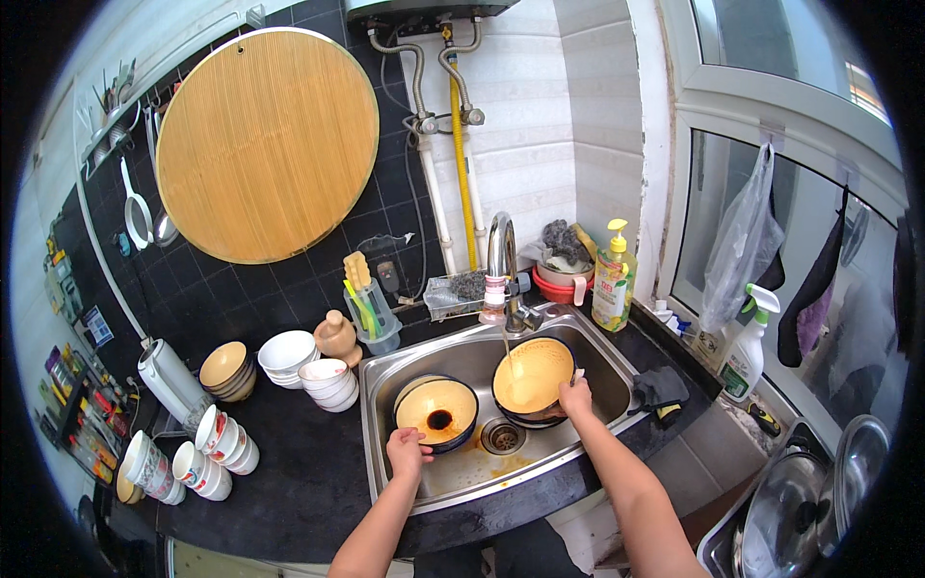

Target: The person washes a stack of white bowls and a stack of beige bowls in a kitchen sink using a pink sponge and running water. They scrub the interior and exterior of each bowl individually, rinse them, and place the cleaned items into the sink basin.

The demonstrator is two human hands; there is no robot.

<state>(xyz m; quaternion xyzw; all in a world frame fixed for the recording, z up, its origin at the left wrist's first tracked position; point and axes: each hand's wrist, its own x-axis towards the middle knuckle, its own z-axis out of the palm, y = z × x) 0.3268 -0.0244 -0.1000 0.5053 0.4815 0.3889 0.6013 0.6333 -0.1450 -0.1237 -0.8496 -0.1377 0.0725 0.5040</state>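
In the steel sink (pixel 462 489), two yellow bowls with dark outsides sit side by side. My left hand (pixel 409 453) pinches the near rim of the left bowl (pixel 453 400), which has a dark brown patch at its bottom; another rim shows behind it. My right hand (pixel 575 395) grips the right side of the other bowl (pixel 544 371), tilted under the faucet (pixel 501 252). A thin stream of water runs into that bowl. At least one more dark rim shows beneath it. Brownish liquid stains the sink floor around the drain (pixel 503 437).
On the left counter stand white bowls (pixel 287 354), stacked yellow bowls (pixel 227 369) and patterned cups (pixel 222 435). A dish soap bottle (pixel 612 279) and a red basin (pixel 559 287) are behind the sink. Right of it lie a dark cloth (pixel 660 387) and a spray bottle (pixel 744 356).
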